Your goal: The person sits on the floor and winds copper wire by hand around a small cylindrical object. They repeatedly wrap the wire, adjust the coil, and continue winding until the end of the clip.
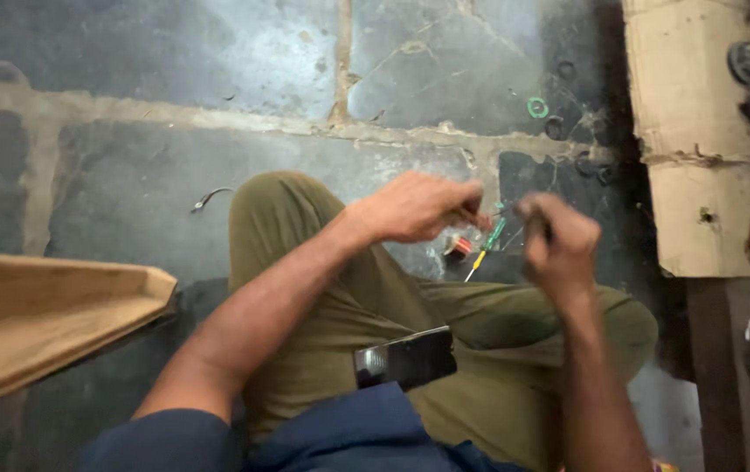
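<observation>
Just below left grip (418, 208): screwdriver (488, 242)

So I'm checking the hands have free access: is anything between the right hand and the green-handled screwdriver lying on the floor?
Nothing visible. The green-handled screwdriver lies on the dark stone floor in the gap between the left hand and right hand, with nothing in between.

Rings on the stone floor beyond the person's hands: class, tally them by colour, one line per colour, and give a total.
Green ring: 1
Dark rings: 4, counting only the ones clear enough to make out, near the cardboard edge
Total: 5
</observation>
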`<state>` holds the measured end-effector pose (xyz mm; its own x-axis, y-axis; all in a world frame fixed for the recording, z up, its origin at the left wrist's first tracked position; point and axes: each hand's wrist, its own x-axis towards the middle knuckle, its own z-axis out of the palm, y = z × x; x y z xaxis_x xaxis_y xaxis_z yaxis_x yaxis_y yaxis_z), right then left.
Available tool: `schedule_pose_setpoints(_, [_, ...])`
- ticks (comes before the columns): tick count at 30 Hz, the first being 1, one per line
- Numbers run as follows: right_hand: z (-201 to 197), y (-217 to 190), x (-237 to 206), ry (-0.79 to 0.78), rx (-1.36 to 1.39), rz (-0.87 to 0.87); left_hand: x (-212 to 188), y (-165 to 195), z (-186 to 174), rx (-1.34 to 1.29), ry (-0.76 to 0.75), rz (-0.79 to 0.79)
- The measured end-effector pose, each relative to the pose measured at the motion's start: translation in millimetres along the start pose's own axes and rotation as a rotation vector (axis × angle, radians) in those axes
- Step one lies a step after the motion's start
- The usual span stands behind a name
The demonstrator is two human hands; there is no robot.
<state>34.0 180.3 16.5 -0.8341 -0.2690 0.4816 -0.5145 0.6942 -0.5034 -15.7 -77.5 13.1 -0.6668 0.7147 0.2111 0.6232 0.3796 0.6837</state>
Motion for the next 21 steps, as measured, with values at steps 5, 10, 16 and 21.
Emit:
schedule_pose_setpoints(5, [47,-17,-3,-0.172,0.048,0.191,-1,-6,-8,-0.366,0.152,0.061])
schedule_pose_setpoints(10, [44,-24,-29,-0.131,-0.002,-0.128,-3,-12,-15,-0.165,0.191,-0.009])
schedule_pose_setpoints(16, [27,42,13,-0.135,0.079,0.377,5,-10,-5,-0.232,0.084,0.059])
schedule_pose_setpoints(21, [81,-5,-40,-0.168,0.252,0.091,-1,-19,-10,-0.14,0.181,-0.019])
